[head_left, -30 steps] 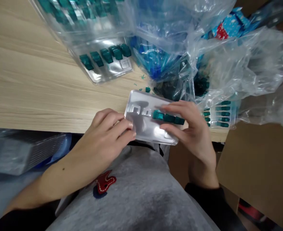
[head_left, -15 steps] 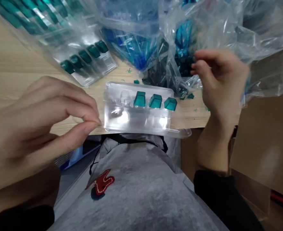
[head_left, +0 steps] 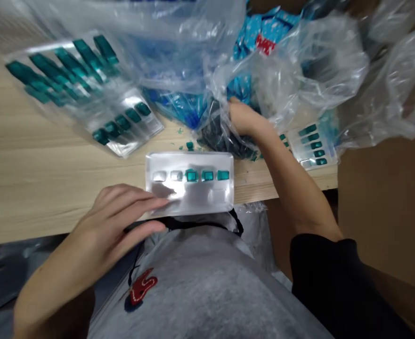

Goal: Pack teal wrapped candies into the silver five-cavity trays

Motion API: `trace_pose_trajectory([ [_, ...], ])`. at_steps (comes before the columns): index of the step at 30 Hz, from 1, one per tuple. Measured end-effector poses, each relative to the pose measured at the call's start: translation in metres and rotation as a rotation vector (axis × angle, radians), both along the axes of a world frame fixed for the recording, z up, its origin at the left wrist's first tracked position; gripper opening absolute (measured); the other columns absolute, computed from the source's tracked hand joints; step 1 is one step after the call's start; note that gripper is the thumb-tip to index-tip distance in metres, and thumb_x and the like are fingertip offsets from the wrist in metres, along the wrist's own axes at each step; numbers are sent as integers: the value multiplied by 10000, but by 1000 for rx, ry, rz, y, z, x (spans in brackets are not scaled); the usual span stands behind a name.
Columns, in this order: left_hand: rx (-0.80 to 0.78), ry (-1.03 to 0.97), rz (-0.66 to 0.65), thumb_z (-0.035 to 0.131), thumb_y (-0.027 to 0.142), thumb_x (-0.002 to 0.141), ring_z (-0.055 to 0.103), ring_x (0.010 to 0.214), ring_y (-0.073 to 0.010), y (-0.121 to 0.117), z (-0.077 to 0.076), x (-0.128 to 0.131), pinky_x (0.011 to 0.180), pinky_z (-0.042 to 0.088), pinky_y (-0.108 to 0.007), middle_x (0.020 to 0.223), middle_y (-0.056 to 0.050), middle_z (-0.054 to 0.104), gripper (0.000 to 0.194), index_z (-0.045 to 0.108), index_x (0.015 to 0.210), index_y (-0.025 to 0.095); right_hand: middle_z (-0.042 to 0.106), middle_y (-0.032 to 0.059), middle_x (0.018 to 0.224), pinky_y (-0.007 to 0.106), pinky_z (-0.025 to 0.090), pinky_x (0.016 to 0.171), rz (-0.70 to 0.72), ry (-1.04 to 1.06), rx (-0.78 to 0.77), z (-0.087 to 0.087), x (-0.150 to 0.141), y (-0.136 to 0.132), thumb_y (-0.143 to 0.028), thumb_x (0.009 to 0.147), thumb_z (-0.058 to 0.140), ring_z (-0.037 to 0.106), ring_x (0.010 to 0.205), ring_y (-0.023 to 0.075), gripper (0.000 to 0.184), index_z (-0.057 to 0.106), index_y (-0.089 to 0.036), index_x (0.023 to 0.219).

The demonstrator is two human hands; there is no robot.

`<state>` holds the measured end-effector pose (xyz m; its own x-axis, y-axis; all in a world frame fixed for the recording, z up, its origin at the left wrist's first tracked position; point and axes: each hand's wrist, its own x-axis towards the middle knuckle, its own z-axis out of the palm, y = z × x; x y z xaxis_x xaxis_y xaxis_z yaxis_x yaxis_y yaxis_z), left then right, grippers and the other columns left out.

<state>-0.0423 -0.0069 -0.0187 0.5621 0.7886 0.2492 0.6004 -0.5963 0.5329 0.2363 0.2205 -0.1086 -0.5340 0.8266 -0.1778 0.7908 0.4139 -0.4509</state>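
Observation:
A clear plastic tray [head_left: 193,197] lies at the near edge of the wooden table [head_left: 27,179], with three teal keycaps [head_left: 207,175] seated in its row of pockets and two pockets bare. My left hand [head_left: 122,216] rests at the tray's left corner, fingers stretched out and touching its near edge. My right hand [head_left: 242,117] reaches into a clear plastic bag [head_left: 228,132] of dark teal pieces behind the tray; its fingers are buried in the plastic and hidden.
Filled trays of teal keycaps [head_left: 122,125] lie in plastic at the back left, with another tray [head_left: 311,143] at the right edge. Crumpled clear bags [head_left: 316,70] pile across the back. Brown cardboard [head_left: 384,212] stands at the right. Loose teal bits [head_left: 189,145] lie near the bag.
My right hand went from the tray up and into the bag behind it. My left hand lifted away, then came back to the tray's left corner. The tray now lies flat on the table.

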Motion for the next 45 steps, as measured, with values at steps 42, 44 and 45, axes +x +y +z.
trace_pose_trajectory([
  [42,-268,-238,329,602,349,894,691,877,-207,124,-32,39,829,561,-386,1015,-75,743,292,696,1111,178,690,35,1272,381,538,1066,-371,1341,-506,77,-6,-125,-185,838,644,675,1170,177,316,658,-258,1145],
  [44,-248,-236,317,587,357,920,690,949,-216,120,-31,41,873,555,-403,1100,-83,732,328,674,1183,182,670,40,1322,396,522,1089,-291,1351,-492,78,-6,-132,-190,878,638,664,1201,181,348,616,-274,1214],
  [45,-206,-263,315,577,337,938,686,977,-209,114,-26,44,877,554,-386,1121,-74,726,299,673,1183,197,661,38,1342,387,525,1086,-250,1357,-476,81,-7,-137,-189,900,630,657,1215,178,354,592,-285,1238],
])
